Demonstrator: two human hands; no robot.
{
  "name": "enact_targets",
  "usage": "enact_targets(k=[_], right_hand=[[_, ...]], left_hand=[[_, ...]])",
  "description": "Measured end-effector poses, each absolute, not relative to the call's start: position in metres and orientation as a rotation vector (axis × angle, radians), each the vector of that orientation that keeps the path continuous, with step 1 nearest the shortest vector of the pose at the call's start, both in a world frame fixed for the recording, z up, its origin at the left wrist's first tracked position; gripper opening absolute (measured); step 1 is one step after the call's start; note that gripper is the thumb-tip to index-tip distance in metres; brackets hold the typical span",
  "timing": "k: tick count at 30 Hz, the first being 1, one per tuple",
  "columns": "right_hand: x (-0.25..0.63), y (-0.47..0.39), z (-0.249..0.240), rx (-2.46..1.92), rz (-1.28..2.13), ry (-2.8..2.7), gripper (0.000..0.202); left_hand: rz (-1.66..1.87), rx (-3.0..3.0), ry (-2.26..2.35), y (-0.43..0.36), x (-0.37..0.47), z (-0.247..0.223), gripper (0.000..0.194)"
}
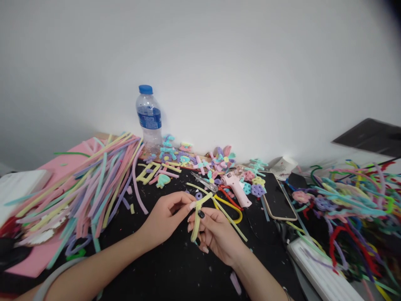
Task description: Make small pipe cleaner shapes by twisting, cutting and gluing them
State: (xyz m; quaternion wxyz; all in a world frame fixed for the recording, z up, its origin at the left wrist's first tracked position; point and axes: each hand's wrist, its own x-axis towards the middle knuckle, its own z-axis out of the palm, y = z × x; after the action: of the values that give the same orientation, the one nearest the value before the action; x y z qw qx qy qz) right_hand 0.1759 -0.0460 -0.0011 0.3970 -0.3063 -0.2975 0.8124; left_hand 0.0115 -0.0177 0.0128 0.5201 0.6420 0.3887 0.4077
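Note:
Near the middle of the black work surface, my left hand [171, 213] pinches the upper part of a folded yellow pipe cleaner piece [196, 223]. My right hand [216, 232] holds the same piece from the right, its thumb and fingers closed around the middle. The lower loop of the piece hangs between the two hands, and a short arm points up to the right. Just behind the hands lie scissors with yellow handles [233, 209] and a small purple ring [198, 195]. A long yellow strip [233, 223] runs behind my right hand.
Pastel pipe cleaners [109, 179] are heaped at left on pink sheets [28, 259]. A water bottle [149, 121] stands by the wall. Small pipe cleaner shapes, a pink glue gun [237, 189] and a phone [278, 198] lie behind. A tangled colourful pile [351, 200] fills the right.

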Motion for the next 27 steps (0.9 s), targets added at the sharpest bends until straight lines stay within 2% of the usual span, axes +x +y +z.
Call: enact_targets(k=[27], right_hand=[[0.1792,-0.0446,-0.0063,-0.803,2.117,-0.775,0.026]], left_hand=[[0.953,1.525,0.865,-0.0181,0.0098,0.0119,0.018]])
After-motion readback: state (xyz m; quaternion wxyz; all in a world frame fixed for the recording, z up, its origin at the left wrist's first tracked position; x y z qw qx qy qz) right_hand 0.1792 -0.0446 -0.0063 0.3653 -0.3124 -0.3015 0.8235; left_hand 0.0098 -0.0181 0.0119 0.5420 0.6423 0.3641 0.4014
